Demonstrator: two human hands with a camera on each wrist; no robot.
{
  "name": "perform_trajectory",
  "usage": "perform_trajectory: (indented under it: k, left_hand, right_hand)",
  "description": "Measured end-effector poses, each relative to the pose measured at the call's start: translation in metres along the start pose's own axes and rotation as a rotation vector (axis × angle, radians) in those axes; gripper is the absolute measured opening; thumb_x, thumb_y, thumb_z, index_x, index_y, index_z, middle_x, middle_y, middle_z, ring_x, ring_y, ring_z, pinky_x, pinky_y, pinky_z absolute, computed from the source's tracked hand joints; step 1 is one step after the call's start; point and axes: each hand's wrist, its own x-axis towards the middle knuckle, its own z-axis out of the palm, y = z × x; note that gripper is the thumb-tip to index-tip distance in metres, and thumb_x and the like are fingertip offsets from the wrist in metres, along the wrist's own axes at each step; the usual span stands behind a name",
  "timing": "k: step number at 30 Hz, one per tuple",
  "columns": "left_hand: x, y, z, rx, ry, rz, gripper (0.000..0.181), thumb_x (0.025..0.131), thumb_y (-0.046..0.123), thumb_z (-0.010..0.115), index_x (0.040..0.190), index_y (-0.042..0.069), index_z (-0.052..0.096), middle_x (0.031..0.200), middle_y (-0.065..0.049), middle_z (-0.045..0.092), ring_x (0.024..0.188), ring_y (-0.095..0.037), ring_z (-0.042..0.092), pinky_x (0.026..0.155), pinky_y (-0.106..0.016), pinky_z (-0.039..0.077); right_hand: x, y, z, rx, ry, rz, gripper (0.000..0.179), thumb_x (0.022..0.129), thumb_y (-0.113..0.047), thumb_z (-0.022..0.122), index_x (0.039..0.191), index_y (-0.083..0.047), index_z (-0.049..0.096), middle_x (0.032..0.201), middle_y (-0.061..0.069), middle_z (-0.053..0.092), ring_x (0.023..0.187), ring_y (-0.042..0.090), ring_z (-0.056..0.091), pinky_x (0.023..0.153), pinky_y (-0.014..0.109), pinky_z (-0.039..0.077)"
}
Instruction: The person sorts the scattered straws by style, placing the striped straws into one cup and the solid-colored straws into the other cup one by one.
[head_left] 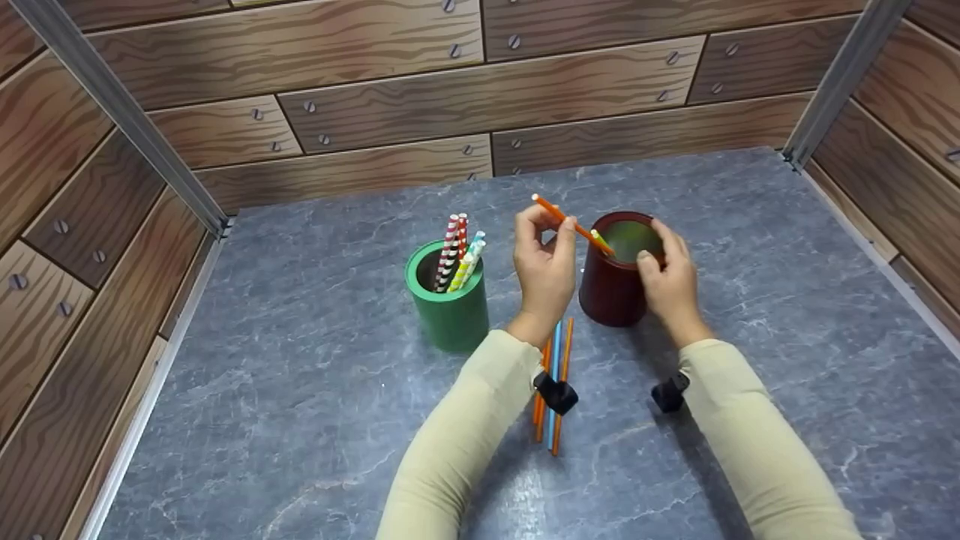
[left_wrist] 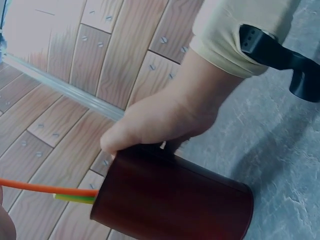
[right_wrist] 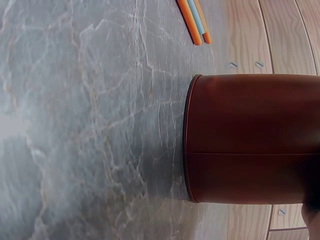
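My left hand (head_left: 546, 271) pinches an orange straw (head_left: 551, 208) between thumb and fingers. The straw slants down, its lower end inside the mouth of a dark red cylindrical cup (head_left: 609, 296). A yellow-green straw (head_left: 597, 238) pokes out of the same cup, beside the orange one. With thumb and fingers at the right side of its rim, my right hand (head_left: 670, 279) grips the cup, which stands upright on the table. In the left wrist view both straws enter the cup (left_wrist: 175, 197). The right wrist view has mostly the cup's side (right_wrist: 250, 115).
Left of the hands stands a green cup (head_left: 451, 319) holding several striped and patterned paper straws (head_left: 461, 255). Loose orange and blue straws (head_left: 568, 352) lie on the grey marbled table (head_left: 300, 420), partly under the left forearm. Wood-patterned walls (head_left: 375, 112) enclose the table.
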Motion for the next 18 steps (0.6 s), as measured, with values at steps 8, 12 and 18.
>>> perform_trajectory:
  k: [8, 12, 18]
  left_hand:
    - [-0.003, 0.02, 0.002, 0.016, -0.03, -0.035, 0.012, 0.083, -0.013, 0.054, 0.092, -0.008, 0.046, 0.086, -0.022, 0.049, 0.083, -0.018, 0.055, 0.077, -0.029, 0.053]
    - [-0.005, 0.014, 0.002, 0.04, -0.047, -0.031, 0.013, 0.082, -0.013, 0.056, 0.09, -0.008, 0.047, 0.085, -0.021, 0.05, 0.084, -0.022, 0.057, 0.082, -0.03, 0.052]
    - [-0.009, -0.008, 0.001, 0.049, -0.075, -0.057, 0.013, 0.084, -0.007, 0.058, 0.092, -0.003, 0.048, 0.087, -0.018, 0.052, 0.086, -0.016, 0.057, 0.082, -0.028, 0.051]
  right_hand:
    - [0.0, -0.001, 0.0, 0.012, 0.006, -0.005, 0.053, 0.079, -0.006, 0.049, 0.131, 0.003, 0.048, 0.132, 0.023, 0.047, 0.124, 0.032, 0.041, 0.102, 0.043, 0.031]
    - [0.001, 0.0, 0.001, 0.014, 0.012, -0.013, 0.053, 0.079, -0.005, 0.049, 0.13, 0.005, 0.048, 0.131, 0.024, 0.048, 0.123, 0.032, 0.042, 0.099, 0.043, 0.033]
    - [0.0, 0.0, 0.001, 0.01, 0.011, -0.006, 0.053, 0.079, -0.006, 0.049, 0.131, 0.004, 0.048, 0.131, 0.024, 0.048, 0.123, 0.032, 0.042, 0.1, 0.043, 0.033]
